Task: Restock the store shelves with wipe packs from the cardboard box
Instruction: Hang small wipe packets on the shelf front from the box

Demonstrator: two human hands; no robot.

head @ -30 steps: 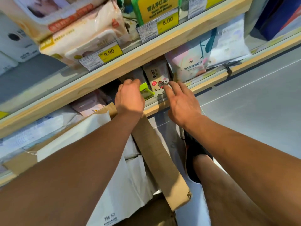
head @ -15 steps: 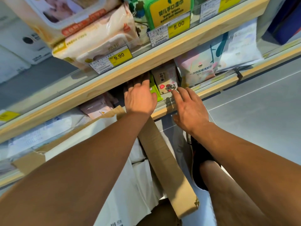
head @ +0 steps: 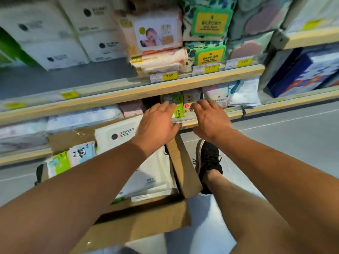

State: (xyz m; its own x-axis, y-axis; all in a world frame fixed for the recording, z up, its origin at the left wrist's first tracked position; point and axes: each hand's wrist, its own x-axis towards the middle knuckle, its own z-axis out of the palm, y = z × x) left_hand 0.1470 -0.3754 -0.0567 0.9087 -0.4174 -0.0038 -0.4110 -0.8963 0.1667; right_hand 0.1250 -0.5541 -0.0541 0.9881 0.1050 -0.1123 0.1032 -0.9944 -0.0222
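On the lower shelf [head: 256,111] a small green wipe pack [head: 178,107] stands upright next to a small brown-and-white pack [head: 190,97]. My left hand [head: 157,125] reaches toward the green pack with straight fingers, the fingertips at its left face. My right hand [head: 211,121] hovers open with spread fingers just in front of the brown-and-white pack. Below my arms the open cardboard box [head: 139,222] stands on the floor. It holds large white wipe packs [head: 117,136], a panda-printed pack [head: 81,153] and a green pack [head: 58,164].
The upper shelf board [head: 128,96] overhangs the lower shelf close above my hands. It carries pink baby wipe packs [head: 157,37], green-and-yellow packs [head: 209,54] and yellow price tags. A box flap [head: 185,173] sticks out beside my black shoe [head: 209,158]. Grey floor lies to the right.
My left hand has drawn back from under the upper shelf and let go of the green pack, which now stands on the shelf. The view has pulled back, showing the box contents.
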